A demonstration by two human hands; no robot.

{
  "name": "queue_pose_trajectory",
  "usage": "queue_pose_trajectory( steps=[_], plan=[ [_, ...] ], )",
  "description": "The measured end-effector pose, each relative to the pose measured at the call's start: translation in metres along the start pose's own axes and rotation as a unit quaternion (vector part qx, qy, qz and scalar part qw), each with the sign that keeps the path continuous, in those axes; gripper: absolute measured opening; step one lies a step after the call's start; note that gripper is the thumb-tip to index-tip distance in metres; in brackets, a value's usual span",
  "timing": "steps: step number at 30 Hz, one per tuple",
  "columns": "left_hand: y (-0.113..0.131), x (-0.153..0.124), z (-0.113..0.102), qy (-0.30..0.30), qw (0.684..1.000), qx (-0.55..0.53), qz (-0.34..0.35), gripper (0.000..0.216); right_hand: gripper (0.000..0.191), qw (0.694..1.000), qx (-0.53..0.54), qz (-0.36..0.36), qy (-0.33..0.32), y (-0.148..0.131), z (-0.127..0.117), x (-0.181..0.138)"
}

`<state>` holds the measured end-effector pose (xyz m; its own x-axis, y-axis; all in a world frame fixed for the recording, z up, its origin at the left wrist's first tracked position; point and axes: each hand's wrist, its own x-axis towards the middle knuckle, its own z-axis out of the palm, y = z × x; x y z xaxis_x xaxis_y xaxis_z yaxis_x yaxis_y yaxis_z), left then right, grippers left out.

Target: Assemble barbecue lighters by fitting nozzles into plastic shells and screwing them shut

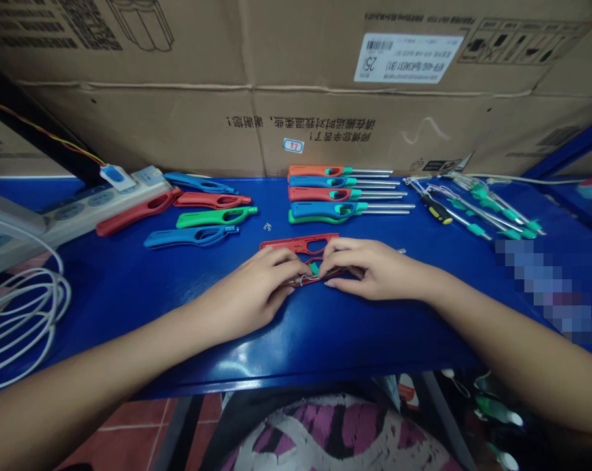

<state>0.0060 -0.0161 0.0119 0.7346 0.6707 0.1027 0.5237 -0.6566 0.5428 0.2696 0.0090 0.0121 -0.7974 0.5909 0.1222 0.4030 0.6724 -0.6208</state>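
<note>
My left hand and my right hand rest on the blue table, fingers pinched together on a red lighter half-shell with a teal trigger and thin wires inside. A second red half-shell lies just behind my fingers. Empty handle shells in blue, red and green lie to the left. A stack of assembled long lighters with metal nozzles sits behind my hands.
White power strips and coiled white cable occupy the left. Metal tubes with teal parts and a screwdriver lie at the right. Cardboard boxes wall off the back. A tiny spring lies mid-table.
</note>
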Motion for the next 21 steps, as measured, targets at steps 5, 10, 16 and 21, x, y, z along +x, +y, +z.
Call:
queue_pose_trajectory(
  steps=[5,10,16,21],
  plan=[
    [-0.0009,-0.0008,0.0001,-0.002,1.0,0.006,0.005,0.035,0.014,0.999,-0.022,0.025,0.022,0.001,0.0012,0.0012],
    [-0.0031,-0.0031,0.0009,-0.001,0.998,0.047,0.03,0.04,0.008,0.999,-0.045,0.023,0.014,0.0038,0.0025,0.002],
    [-0.0046,-0.004,0.0018,-0.006,0.997,0.071,0.035,0.042,0.011,0.996,-0.093,0.014,0.003,0.0024,-0.0029,-0.0016],
    [-0.0051,-0.0036,0.0023,0.003,0.996,0.081,0.043,0.041,0.009,0.993,-0.11,0.045,0.011,0.0021,-0.0068,-0.0027]
  ],
)
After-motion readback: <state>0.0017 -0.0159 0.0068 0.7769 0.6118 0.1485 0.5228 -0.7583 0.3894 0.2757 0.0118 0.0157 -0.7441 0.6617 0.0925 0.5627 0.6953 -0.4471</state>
